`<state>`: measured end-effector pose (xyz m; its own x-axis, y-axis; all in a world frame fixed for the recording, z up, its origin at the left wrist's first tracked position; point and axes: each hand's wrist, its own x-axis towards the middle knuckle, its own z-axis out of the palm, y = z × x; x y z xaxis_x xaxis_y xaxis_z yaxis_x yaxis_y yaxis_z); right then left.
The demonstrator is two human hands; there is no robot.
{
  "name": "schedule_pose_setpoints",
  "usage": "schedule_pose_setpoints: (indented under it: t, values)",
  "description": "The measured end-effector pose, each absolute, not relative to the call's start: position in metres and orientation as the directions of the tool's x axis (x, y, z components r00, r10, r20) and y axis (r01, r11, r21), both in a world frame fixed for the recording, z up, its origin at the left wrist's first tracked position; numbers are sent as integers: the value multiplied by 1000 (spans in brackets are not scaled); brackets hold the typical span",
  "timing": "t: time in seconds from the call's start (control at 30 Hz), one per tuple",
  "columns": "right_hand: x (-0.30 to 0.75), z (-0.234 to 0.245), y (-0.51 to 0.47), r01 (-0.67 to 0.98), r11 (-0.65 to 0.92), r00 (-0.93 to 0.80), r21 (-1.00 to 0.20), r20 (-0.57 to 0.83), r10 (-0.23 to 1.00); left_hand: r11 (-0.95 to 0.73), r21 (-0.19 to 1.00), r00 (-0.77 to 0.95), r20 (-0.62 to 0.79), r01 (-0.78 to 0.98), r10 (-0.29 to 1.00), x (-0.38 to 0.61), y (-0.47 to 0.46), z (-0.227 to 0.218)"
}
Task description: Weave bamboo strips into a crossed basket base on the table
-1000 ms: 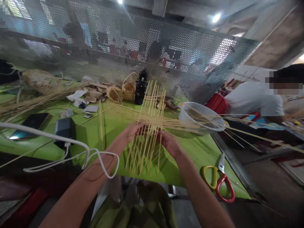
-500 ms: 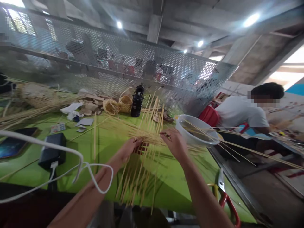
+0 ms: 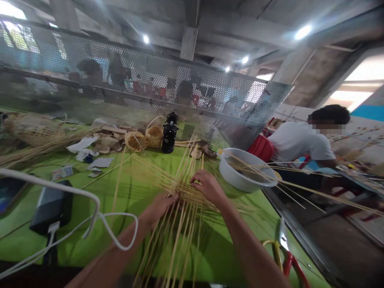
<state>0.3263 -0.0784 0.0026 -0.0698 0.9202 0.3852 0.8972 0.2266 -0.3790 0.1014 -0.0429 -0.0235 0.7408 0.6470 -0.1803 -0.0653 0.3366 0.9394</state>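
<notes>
Pinching the near left edge of a flat lattice (image 3: 184, 193) of thin, straw-coloured strips, the left hand (image 3: 163, 203) has its thumb closed down on the weave. The right hand (image 3: 209, 186) arches over the far right side with its fingers bent inward; whether they grip a strip cannot be told. Lying between the two hands, the lattice crosses tightly at the middle, its straight ends fanning loose on all sides. Smooth green covers the table (image 3: 255, 214) under both hands. Beyond the left hand sit a round woven basket (image 3: 135, 142), a second one with a thin arched handle (image 3: 158, 119) and a dark, shiny, upright bottle (image 3: 169, 138). Right of the right hand is a round, cloudy plastic basin (image 3: 235, 179), long strips resting across its rim. Nearer the body, scissors (image 3: 283, 237) show metal blades and curved red and yellow grips. Left of the left hand, a smooth white cable (image 3: 72, 188) loops past a dark, boxy block (image 3: 57, 204).
</notes>
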Motion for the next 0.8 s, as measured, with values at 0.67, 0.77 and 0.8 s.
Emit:
schedule_pose_setpoints:
  t: [0.67,0.77,0.8]
  values:
    - [309,-12,-88,871,210,-178,-443,114,977,-749,646,934,157,148,320,70,-91,-34]
    - [308,-13,-89,907,210,-186,-364,101,977,-839,530,970,115,122,213,76,-94,-46]
    - [308,-13,-89,916,208,-186,-342,96,978,-854,507,975,108,116,196,75,-94,-49]
